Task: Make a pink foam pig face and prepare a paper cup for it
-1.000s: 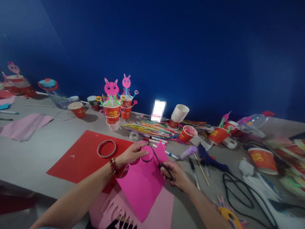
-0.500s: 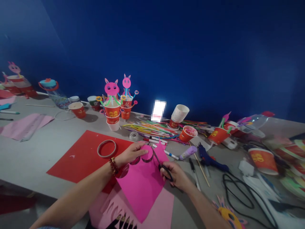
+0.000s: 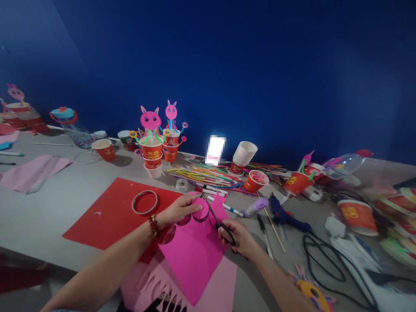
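Observation:
My right hand (image 3: 238,236) grips a pair of black-handled scissors (image 3: 226,232), its blades at the upper part of a bright pink sheet of paper (image 3: 195,251). Thumb and fingers of my left hand (image 3: 180,210) pinch that sheet beside a partly cut round shape (image 3: 200,209). Curved notches run along the sheet's upper left edge. Beneath it lies a pale pink sheet (image 3: 224,281) with several leaf-shaped cut-outs. A red sheet (image 3: 97,221) lies to the left, carrying a tape ring (image 3: 144,211).
Pink-headed paper cup figures (image 3: 152,151) stand at the back. Pipe cleaners (image 3: 208,175), markers (image 3: 234,211) and a cup of pink pieces (image 3: 256,181) lie beyond my hands. On the right are a blue glue gun (image 3: 287,216) with a black cord, and an orange paper cup (image 3: 357,216).
The view has shifted very slightly. Both hands keep their hold, and the scissors stay at the round shape with little visible movement.

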Motion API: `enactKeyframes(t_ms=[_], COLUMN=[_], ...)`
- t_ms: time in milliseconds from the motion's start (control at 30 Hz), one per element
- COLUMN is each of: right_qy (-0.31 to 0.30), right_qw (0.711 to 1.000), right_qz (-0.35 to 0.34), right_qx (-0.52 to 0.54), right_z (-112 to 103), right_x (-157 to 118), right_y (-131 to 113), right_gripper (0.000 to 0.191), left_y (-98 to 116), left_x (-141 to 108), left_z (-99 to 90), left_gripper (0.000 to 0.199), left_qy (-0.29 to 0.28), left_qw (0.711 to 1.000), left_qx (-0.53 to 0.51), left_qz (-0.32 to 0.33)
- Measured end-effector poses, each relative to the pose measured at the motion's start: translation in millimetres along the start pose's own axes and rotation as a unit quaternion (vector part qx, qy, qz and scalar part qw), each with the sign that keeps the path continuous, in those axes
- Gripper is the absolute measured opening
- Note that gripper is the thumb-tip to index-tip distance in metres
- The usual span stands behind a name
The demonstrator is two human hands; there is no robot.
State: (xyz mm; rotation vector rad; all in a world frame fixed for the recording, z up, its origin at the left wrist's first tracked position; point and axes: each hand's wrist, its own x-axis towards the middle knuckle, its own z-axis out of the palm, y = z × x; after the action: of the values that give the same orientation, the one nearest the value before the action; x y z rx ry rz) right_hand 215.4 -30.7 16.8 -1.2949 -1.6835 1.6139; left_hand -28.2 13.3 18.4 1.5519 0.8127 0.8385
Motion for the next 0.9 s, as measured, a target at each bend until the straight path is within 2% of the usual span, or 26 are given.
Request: enactKeyframes(t_ms=[433, 600, 800, 900], right_qy=[0.002, 0.011, 0.011, 0.010], right_qw=[1.000, 1.000, 1.000, 1.000], right_qz=[0.009, -0.001, 0.013, 0.012], right_qx=[-0.002, -0.009, -0.017, -0.022], right_z=[0, 1, 1, 0], right_x=[1, 0, 1, 0], right_y=[0, -4, -4, -5], right_gripper=[0.049, 0.047, 0.043, 0.042], left_y=[-4, 1, 12, 13], left_x=[1, 0, -3, -3], left_z=[-1.5, -1.2, 0.5, 1.2], left_gripper=[0.033, 0.030, 0.035, 0.034], left_qy=[-0.001, 0.007, 0.012, 0.016], left_qw=[1.000, 0.999, 0.995, 0.994], left_qx=[-0.027, -0.045, -0.085, -0.094], left_qz=[0.001, 0.004, -0.051, -0.058])
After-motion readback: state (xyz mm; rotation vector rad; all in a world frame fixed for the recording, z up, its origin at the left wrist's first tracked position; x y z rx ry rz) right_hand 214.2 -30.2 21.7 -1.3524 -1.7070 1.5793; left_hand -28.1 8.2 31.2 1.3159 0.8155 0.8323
